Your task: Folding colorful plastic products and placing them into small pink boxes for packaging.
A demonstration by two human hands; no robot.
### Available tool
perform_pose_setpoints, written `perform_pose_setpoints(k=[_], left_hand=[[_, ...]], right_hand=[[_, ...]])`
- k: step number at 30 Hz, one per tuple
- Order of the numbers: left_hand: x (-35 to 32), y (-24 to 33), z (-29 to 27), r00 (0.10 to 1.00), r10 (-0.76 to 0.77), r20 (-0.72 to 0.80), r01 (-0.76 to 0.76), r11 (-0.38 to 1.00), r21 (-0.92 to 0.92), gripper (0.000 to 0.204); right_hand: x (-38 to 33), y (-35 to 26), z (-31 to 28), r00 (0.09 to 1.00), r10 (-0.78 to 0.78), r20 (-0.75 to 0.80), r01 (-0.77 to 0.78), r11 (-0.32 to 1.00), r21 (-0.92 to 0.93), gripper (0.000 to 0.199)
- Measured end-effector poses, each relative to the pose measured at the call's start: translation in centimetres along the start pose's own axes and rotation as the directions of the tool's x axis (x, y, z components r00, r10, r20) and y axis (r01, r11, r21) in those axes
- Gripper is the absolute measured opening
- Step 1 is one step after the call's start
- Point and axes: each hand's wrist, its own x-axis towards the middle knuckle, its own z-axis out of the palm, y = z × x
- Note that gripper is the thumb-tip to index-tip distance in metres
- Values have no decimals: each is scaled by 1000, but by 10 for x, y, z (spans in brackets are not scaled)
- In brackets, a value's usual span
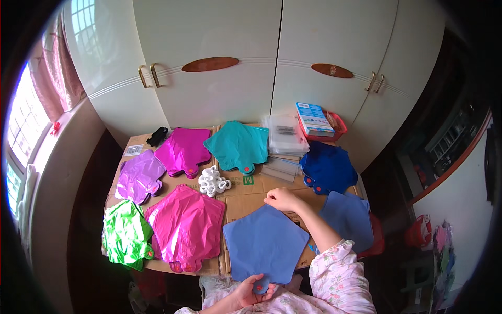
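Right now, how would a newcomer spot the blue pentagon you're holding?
Below the white cabinet is a cardboard-covered table. At its near edge, right of the pink foil, is the blue pentagon. Unlike the blue sheet farther right, it has its tab in the left hand.

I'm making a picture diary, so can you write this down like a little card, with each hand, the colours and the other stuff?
Left hand: pinching the tab of the grey-blue sheet
Right hand: at its top corner; grip unclear
Left side: green sheet, pink sheet, lilac sheet
Back: purple sheet, teal sheet
Right side: navy sheet, second grey-blue sheet
Middle: white rings
Back right: clear bags, box, red basket
Underneath: cardboard
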Motion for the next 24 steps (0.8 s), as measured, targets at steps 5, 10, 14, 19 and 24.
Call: perform_pose_setpoints(k=[5,10,14,19,24], left_hand=[[-1,0,18,998,33,-53,-29,997,73,65],[-5,-1,24,995,60,-79,-57,998,38,59],[-5,-3,19,985,65,-163,-66,998,0,39],[-11,-6,39,978,64,-199,-48,995,85,24],[-1,8,63,953,219,-210,-160,951,263,22]], right_hand=[[5,6,9,997,5,-77,-9,998,-55,20],[2,0,3,999,35,-39,-36,999,-16,17],[-5,-8,-8,995,-39,94,26,991,131,14],[9,15,-1,973,-230,11,230,972,-55,13],[31,17,1,955,-288,-78,271,946,-176,11]])
